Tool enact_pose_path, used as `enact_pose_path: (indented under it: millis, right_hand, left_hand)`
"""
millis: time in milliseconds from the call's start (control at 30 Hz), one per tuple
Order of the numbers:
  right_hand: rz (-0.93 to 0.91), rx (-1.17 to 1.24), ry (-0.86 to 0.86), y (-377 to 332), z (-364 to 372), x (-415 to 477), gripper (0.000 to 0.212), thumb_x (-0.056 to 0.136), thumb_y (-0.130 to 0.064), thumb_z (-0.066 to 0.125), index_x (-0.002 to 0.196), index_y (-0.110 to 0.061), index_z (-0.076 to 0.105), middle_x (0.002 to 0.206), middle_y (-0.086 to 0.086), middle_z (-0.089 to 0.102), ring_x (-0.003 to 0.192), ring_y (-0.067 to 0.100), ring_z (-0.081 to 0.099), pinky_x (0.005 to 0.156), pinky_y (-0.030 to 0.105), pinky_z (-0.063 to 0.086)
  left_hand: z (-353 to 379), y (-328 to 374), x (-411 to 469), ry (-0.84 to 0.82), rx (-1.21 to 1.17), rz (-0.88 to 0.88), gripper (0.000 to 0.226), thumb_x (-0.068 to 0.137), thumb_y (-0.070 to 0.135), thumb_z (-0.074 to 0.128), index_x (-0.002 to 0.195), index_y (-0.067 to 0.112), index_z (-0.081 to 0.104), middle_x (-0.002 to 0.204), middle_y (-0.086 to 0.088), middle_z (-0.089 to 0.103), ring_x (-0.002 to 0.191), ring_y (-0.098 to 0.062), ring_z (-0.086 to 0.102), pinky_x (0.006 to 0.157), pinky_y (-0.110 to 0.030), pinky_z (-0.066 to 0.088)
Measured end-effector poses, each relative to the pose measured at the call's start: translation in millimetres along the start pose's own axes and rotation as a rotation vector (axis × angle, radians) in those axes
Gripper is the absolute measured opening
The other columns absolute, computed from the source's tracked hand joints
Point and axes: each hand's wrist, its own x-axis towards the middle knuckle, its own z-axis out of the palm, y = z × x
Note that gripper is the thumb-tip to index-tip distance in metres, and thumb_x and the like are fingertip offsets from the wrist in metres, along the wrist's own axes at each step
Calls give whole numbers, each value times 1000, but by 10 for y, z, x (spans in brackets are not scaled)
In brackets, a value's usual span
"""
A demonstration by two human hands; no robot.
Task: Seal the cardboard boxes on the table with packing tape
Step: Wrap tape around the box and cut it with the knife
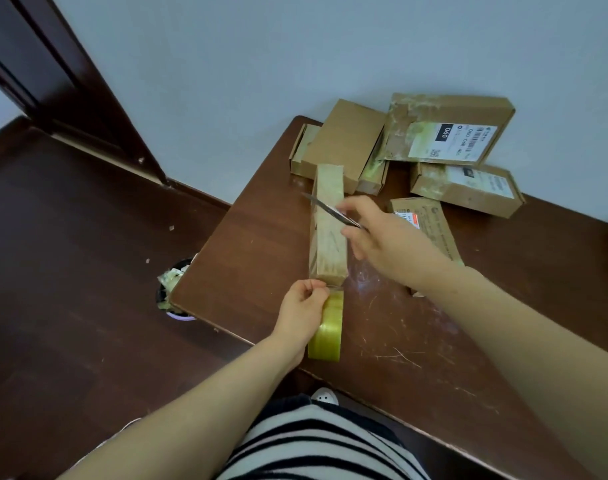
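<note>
Cardboard of the long narrow brown box (328, 230) on my dark wooden counter (399, 341) looks light and stiff. My left hand (304, 315) grips the yellowish packing tape roll (326, 329) at its near end; my right hand (385, 237) clasps dark-bladed scissors (330, 209) above. Film likely clings, so I'd hold the roll's rim.

Dark wooden table (416, 341) with boxes

Its scratched top carried a long taped box (327, 223) near the front, a flat box (430, 230) beside it, and a cluster at the far edge: a plain box (344, 143), two labelled boxes (447, 129) (468, 187). A tape roll (326, 332) seemingly rested near the front edge.
</note>
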Motion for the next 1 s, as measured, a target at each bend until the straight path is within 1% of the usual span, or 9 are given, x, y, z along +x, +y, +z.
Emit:
enact_pose_path:
  millis: [167,300,433,533,600,667,767,867,1000]
  right_hand:
    - [-14,-471,-115,144,-146,-333,33,100,-48,22,114,-29,44,76,-8,53,67,14,52,52,27,39]
    - [-51,-647,-170,215,-42,-402,18,102,-37,32,103,-28,48,86,-9,55,72,14,53,49,26,31]
    - [-33,-806,-211,199,75,-387,9,100,-27,40,103,-26,48,74,-8,40,60,16,40,42,27,21]
    - [-25,-856,-233,170,127,-367,15,96,-15,43,108,-22,48,74,-7,35,65,19,43,41,28,20]
    - [-42,-865,-224,144,133,-374,21,94,-10,44,112,-19,48,81,-5,43,71,21,51,42,29,22]
    - [-71,-883,-216,103,152,-393,26,92,-6,43,115,-16,48,97,-2,54,83,22,61,48,30,31]
    - [-102,-918,-197,24,196,-415,26,91,-2,42,115,-12,49,104,2,57,90,24,63,54,32,35]
    - [-118,-963,-165,8,233,-399,27,89,2,43,111,-9,53,101,5,59,86,25,64,48,29,29]
    - [-75,-956,-254,176,372,-381,27,83,7,47,100,-10,61,92,4,63,79,26,63,43,25,19]
  left_hand:
    - [-4,-1,22,-12,42,11,8,95,19,53,92,13,58,89,-7,58,81,-19,52,76,-33,44]
    - [-3,-11,46,-5,60,20,8,95,19,54,90,13,58,89,-8,58,81,-19,51,76,-34,44]
    - [2,-21,58,-6,60,25,8,95,18,54,89,13,57,87,-8,56,79,-20,50,74,-33,43]
    - [1,-28,65,-4,44,21,9,95,19,54,87,14,56,84,-6,55,78,-19,49,72,-32,42]
    - [-5,-28,72,3,46,22,10,95,19,54,86,15,56,83,-5,55,77,-18,49,71,-31,42]
    - [-9,-28,84,11,49,26,10,94,18,54,85,15,55,83,-5,55,77,-17,49,72,-30,42]
    - [-16,-26,97,23,47,25,11,94,17,55,83,15,56,84,-3,56,80,-16,51,75,-30,43]
    - [-24,-19,104,25,43,21,11,93,16,55,83,15,56,85,-3,57,81,-16,51,77,-31,44]
    - [-24,-19,101,22,53,26,13,93,16,56,80,16,56,83,-3,57,79,-16,52,77,-32,44]
